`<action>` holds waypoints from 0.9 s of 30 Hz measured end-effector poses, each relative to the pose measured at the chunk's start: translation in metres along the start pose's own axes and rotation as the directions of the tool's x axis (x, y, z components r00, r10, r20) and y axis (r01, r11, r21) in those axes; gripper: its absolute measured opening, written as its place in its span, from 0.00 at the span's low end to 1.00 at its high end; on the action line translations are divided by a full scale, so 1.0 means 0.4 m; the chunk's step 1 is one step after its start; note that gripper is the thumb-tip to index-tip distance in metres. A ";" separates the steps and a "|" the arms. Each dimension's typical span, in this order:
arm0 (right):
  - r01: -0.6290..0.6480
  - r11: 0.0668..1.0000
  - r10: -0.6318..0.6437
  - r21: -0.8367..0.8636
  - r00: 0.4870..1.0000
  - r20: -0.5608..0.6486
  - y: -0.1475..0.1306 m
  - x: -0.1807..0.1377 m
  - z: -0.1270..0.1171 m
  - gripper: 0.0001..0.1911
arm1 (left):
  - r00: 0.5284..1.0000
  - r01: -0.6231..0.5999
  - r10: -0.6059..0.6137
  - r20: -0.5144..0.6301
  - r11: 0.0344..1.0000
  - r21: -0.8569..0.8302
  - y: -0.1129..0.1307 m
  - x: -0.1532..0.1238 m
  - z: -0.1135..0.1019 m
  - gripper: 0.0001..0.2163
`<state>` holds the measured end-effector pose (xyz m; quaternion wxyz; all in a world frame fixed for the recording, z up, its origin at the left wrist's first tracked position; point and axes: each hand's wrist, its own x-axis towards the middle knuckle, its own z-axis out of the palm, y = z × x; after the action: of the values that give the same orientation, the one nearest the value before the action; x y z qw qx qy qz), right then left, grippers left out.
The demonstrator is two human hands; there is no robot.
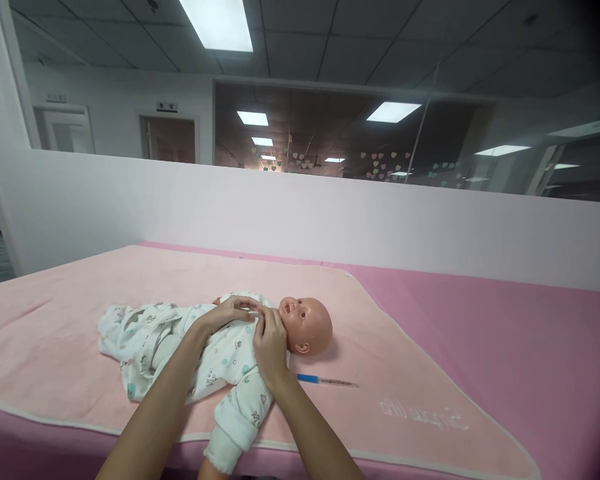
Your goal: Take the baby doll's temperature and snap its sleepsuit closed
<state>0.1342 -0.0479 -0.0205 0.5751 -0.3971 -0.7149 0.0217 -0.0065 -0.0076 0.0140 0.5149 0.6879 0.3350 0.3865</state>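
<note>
My right hand is bending its fingers down at the upper chest, just beside the neck; my left hand is arching over the chest from the leg side, its fingertips meeting the right hand's at the collar. Whether either is pinching fabric, I cannot tell; the contact is hiding under my knuckles.

Beneath both, the bald, tan plastic baby doll is lying on its back in a white garment with small printed figures. Its long axis is running roughly along the near edge of the peach plush cloth, head toward the slanting right edge, legs toward the left. So the head is lying to the right of my hands, and my right hand is sitting nearer it. The near sleeve is crossing the cloth's near edge between my forearms.

Past my right wrist, a slim blue-and-clear stick is lying nearly parallel to the doll, its blue end just beside the wrist, its clear end pointing toward the right edge.
</note>
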 end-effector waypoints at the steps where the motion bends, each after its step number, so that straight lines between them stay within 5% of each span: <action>1: 0.005 1.000 -0.005 0.009 1.000 -0.007 -0.001 0.000 -0.001 0.13 | 1.000 0.005 -0.005 0.007 1.000 -0.005 0.001 0.000 0.000 0.17; 19: -0.002 1.000 0.002 -0.008 1.000 0.007 -0.006 0.003 -0.004 0.12 | 0.998 0.058 -0.060 -0.032 0.997 -0.052 -0.004 0.004 0.000 0.13; 27: 0.042 0.997 -0.035 -0.063 0.993 0.112 -0.021 0.004 -0.015 0.16 | 0.998 0.060 -0.063 -0.023 0.988 -0.140 0.001 -0.002 0.005 0.14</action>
<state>0.1344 -0.0553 -0.0131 0.5215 -0.4001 -0.7536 0.0090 -0.0052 -0.0095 0.0140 0.5687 0.6345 0.3352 0.4021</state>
